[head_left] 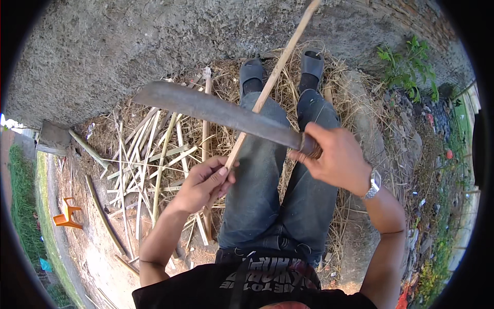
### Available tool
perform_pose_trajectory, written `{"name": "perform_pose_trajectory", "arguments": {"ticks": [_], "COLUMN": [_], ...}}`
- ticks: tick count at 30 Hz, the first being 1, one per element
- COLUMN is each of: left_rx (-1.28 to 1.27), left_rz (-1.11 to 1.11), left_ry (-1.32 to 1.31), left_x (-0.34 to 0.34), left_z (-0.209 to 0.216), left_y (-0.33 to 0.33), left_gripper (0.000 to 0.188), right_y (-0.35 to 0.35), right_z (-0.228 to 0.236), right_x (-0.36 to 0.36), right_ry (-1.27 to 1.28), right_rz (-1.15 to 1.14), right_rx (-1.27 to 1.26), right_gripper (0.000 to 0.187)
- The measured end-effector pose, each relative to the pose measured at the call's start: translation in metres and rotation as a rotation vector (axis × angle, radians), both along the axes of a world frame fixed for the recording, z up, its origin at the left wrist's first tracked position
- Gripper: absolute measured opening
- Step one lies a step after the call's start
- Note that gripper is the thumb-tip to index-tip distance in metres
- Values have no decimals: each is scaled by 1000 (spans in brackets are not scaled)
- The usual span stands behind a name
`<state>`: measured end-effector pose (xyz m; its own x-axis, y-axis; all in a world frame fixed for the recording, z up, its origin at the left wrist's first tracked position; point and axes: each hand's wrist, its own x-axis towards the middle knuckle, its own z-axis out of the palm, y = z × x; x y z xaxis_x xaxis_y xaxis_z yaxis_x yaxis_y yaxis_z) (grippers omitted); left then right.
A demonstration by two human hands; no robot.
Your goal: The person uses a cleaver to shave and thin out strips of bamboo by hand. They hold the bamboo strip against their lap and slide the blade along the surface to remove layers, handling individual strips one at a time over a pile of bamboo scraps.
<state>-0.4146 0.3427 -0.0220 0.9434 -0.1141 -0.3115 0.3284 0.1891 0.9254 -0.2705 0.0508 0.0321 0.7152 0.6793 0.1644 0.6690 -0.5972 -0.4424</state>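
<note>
My right hand (337,154) is wrapped round the dark handle of a machete (221,110), whose broad grey blade points to the far left. Below and left of it, my left hand (208,183) grips the near end of a long, pale strip of split bamboo or wood (275,73), thumb on top. The strip slants up and away to the right, over my jeans and past my sandals. Across its lower half lies the machete blade in the view; whether the two touch I cannot tell.
Left of my legs lies a loose pile of split strips (144,159) beside an upright stake (207,118). A rough concrete wall (154,38) rises beyond my feet. An orange plastic chair (68,213) stands far left; a green plant (411,67) grows far right. Straw covers the ground.
</note>
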Motion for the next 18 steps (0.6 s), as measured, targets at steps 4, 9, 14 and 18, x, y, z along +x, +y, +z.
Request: {"name": "perform_pose_trajectory", "arguments": {"ticks": [4,9,14,18], "left_rx": [-210,-482,-688,-777], "left_rz": [105,183,194,204], "left_ry": [53,126,132,143], "left_x": [2,-11,-1,-3], "left_z": [-6,-6,-15,-21], "left_y": [-33,-48,-51,-49], "left_gripper": [28,27,25,26], "right_y": [13,15,16,23], "right_z": [-20,-25,-22,-15], "right_x": [-16,0,35,20], "right_ry": [138,3,-81,-58], "right_rz": [29,-12,-107,-57], "right_rx": [-65,-139,-94,-168], "right_gripper": [62,66,69,69]}}
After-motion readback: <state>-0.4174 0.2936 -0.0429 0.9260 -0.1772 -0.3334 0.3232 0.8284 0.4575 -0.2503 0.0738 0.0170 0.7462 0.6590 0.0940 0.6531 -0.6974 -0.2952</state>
